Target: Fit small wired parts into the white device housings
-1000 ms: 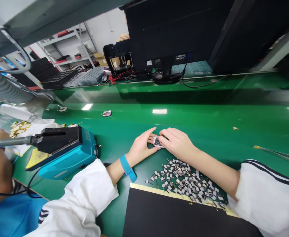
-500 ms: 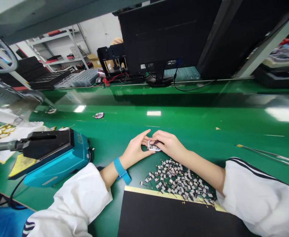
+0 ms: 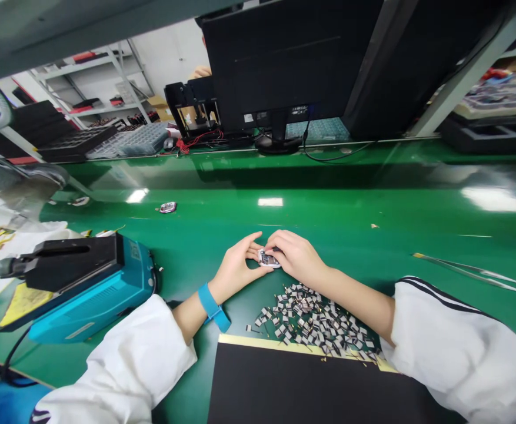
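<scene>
My left hand [image 3: 236, 266] and my right hand [image 3: 296, 254] meet over the green bench [image 3: 355, 218], and both pinch a small silver and white part [image 3: 268, 259] between their fingertips. The part rests low, near the bench surface. A blue wrist strap [image 3: 212, 305] circles my left wrist. Just below my right forearm lies a heap of several small grey and white pieces [image 3: 315, 321], spread along the edge of a black mat [image 3: 310, 383].
A teal device with a black top [image 3: 83, 282] stands to the left. Another small silver part [image 3: 167, 207] lies farther back on the bench. Metal tweezers [image 3: 469, 270] lie at the right. A black monitor [image 3: 279, 59] and trays stand along the back.
The view has drifted, so everything sits a little more to the left. Both hands keep hold of the small part and have turned it slightly between the fingers.
</scene>
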### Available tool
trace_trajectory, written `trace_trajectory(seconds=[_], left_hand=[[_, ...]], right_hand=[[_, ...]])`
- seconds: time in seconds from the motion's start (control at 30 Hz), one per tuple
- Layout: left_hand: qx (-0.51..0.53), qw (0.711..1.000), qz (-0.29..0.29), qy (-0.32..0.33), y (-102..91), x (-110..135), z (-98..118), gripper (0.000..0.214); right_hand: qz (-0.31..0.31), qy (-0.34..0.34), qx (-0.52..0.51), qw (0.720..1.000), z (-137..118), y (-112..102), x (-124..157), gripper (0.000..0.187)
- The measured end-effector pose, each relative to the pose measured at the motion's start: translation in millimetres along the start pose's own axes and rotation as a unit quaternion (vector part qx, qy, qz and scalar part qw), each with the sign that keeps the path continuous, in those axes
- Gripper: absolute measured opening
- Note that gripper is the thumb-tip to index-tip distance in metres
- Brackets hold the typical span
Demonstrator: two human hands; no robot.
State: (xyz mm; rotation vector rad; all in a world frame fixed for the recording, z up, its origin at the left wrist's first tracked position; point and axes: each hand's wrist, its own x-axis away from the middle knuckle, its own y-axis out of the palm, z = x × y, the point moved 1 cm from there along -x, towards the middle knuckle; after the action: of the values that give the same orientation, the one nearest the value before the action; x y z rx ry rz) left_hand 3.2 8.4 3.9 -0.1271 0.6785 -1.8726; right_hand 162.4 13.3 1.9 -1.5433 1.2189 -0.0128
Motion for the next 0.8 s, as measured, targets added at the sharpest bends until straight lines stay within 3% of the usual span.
trace_trajectory(seconds=[0.3, 0.8], left_hand=[[0.038, 0.998, -0.004, -0.042, -0.9, -1.2, -0.5, 0.06], [0.022, 0.998, -0.024, -0.055, -2.5, -2.3, -1.4, 0.054]], right_hand=[[-0.001, 0.101, -0.088, 0.991, 6.6, 11.1, -0.5, 0.007], [-0.042, 0.08, -0.099, 0.991, 6.9, 8.7, 0.2, 0.008]])
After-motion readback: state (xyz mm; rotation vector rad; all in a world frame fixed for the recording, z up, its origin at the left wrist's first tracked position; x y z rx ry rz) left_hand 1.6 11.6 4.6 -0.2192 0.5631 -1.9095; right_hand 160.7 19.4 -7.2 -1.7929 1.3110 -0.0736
